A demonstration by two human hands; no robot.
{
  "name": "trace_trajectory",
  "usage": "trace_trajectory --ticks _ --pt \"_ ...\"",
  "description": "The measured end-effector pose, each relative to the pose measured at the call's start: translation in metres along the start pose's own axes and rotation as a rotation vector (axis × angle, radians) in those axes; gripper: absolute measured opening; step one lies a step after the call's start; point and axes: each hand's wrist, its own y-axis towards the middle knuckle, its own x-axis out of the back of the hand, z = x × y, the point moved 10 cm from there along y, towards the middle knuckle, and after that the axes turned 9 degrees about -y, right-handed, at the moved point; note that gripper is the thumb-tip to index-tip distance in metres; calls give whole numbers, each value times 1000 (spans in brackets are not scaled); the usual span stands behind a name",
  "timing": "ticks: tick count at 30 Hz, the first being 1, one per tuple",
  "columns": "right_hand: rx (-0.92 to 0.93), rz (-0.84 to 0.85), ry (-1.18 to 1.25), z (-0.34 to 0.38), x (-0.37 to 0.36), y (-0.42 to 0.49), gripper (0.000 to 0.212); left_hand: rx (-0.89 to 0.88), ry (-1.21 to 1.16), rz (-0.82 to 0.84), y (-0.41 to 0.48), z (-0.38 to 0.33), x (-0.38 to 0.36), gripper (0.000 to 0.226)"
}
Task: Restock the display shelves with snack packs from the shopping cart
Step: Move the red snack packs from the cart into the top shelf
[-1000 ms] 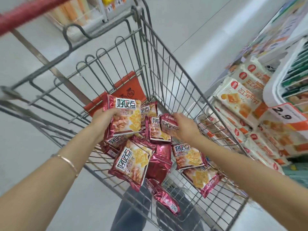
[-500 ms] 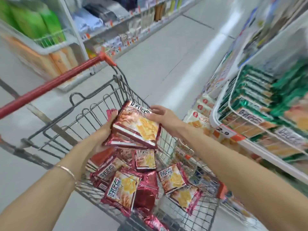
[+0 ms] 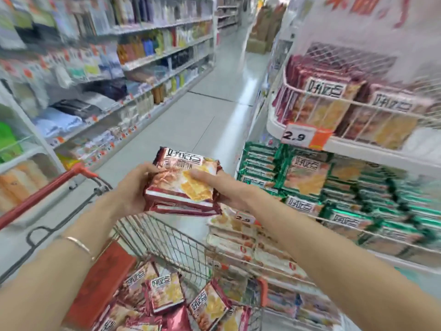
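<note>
We hold a stack of red packs (image 3: 182, 185) above the cart (image 3: 171, 244), left hand (image 3: 133, 189) and right hand (image 3: 222, 187) clamped on its sides. Loose layers could slide out if we tilt toward the upper shelf (image 3: 334, 139).

Two hands (image 3: 133, 187), one cart (image 3: 167, 237), one bracelet (image 3: 78, 244).

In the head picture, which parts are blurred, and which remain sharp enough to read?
Head view: the left shelves and the green packs at the right edge smear with motion; the held stack of red packs and the 2.9 price tag stay fairly sharp.
</note>
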Motion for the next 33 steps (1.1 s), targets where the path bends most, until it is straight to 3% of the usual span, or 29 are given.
trace_trajectory --ticks 2,8,9,11,14,18,21,25,30,33 --pt "118 -22 -51 30 26 -19 50 -62 16 -44 7 -21 -30 26" --pt "354 -205 -215 112 111 -100 28 -178 17 -18 17 -64 -131 40" --pt "381 -256 -266 123 127 -115 40 -193 16 -8 21 -70 -144 42" --pt "424 -319 -329 138 157 -135 85 -250 15 17 23 -82 -172 52" --pt "503 -365 -347 163 203 -166 103 -339 14 5 22 -96 -225 58" --pt "591 -392 -335 185 269 -208 82 -402 28 52 24 -107 -309 40" --pt "626 -445 -316 190 313 -238 104 -443 111 113 27 -109 -375 33" --pt "648 -531 -242 183 392 -272 109 -446 270 219 45 -108 -472 44" --pt "644 -556 -204 152 506 -294 79 -539 558 226 95 -108 -580 36" --pt "613 -630 -214 123 569 -307 79 -607 635 274 125 -101 -637 24"
